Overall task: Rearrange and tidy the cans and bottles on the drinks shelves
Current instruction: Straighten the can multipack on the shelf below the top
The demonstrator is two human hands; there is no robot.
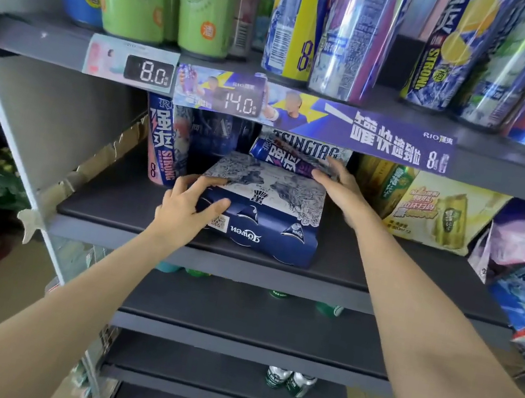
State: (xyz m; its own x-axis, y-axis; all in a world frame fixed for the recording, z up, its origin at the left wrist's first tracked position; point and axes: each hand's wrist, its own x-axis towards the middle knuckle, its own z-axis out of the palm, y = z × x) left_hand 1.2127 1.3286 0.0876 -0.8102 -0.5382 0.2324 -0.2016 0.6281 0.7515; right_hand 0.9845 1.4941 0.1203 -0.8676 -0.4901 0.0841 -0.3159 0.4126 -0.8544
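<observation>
Left hand (189,202) gripping the can pack's (262,209) near corner; right hand (334,185) flat, fingers straight, touching a lying can (281,158) on top.

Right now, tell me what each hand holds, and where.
Left hand grips the blue pack at its front left corner. Right hand touches the lying can; grip unclear.
</observation>
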